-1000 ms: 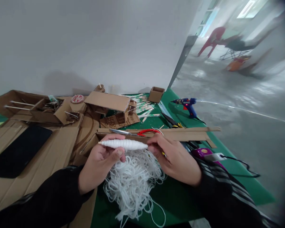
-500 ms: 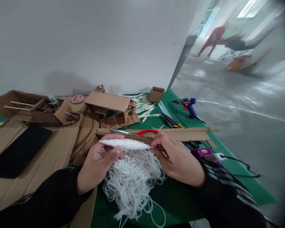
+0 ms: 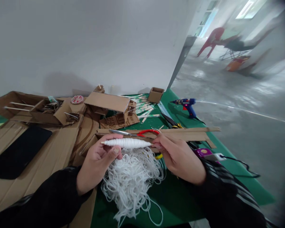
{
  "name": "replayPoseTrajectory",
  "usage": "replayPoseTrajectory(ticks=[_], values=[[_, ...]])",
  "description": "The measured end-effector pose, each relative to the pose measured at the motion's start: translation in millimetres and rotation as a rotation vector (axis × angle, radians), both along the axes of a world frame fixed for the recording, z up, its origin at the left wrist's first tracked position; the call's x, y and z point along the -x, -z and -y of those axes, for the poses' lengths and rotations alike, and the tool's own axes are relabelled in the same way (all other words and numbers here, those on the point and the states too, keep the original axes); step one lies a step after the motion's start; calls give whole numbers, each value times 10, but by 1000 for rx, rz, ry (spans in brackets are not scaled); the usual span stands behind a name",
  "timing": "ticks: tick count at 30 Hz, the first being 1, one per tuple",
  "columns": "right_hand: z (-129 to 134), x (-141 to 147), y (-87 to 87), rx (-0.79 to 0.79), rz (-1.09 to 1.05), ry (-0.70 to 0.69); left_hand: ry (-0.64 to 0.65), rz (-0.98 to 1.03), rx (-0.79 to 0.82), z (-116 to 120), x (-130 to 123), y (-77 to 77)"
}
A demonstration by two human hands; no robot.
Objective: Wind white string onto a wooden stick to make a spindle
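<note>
A stick wound with white string [image 3: 133,143], thick in the middle and tapered at both ends, lies level between my hands. My left hand [image 3: 98,163] is closed around its left end, with the thumb in front and fingers behind. The fingertips of my right hand [image 3: 177,158] pinch the thin bare tip at the right end. Below it a loose tangled heap of white string [image 3: 133,180] spreads over the green tabletop. Just behind the wound stick, red-handled scissors [image 3: 147,132] lie on cardboard, blades to the left.
Cardboard structures [image 3: 106,100] and a small cardboard box [image 3: 156,94] stand by the wall. A blue glue gun [image 3: 186,104], pliers [image 3: 172,122] and a purple power strip [image 3: 204,152] are on the right. A black tablet-like slab [image 3: 21,152] rests on cardboard at left.
The wound stick stays held at both ends and has shifted very slightly. My right hand has turned a little at the tip; yellow handles now show below it.
</note>
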State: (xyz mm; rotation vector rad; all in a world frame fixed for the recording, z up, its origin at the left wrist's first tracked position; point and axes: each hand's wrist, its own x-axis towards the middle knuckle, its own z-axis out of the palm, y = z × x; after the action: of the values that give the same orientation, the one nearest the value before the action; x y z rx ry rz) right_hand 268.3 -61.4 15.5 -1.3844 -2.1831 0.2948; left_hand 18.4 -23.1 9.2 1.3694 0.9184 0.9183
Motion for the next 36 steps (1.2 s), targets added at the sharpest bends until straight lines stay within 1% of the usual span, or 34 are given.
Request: replayPoseTrajectory(ticks=[4, 7, 11, 14, 16, 19, 21, 25, 30, 36], values=[[2, 13, -3, 1, -56, 5, -15, 19, 5, 1, 9, 12], [-1, 27, 12, -12, -114, 21, -18, 59, 45, 2, 11, 32], [-6, 27, 41, -47, -129, -14, 29, 119, 79, 18, 33, 69], [4, 41, 47, -25, -132, -46, 68, 136, 109, 28, 66, 102], [15, 58, 43, -9, -147, -37, 74, 152, 123, 27, 85, 121], [22, 77, 35, -48, -186, -21, 76, 178, 115, 22, 95, 134], [20, 78, 32, -62, -201, -48, 90, 184, 106, 19, 89, 130], [15, 72, 32, -35, -200, -98, 129, 168, 87, 15, 64, 113], [24, 79, 40, -47, -199, -56, 104, 120, 78, 10, 52, 100], [25, 90, 56, -75, -209, -85, 143, 112, 74, 26, 31, 42]])
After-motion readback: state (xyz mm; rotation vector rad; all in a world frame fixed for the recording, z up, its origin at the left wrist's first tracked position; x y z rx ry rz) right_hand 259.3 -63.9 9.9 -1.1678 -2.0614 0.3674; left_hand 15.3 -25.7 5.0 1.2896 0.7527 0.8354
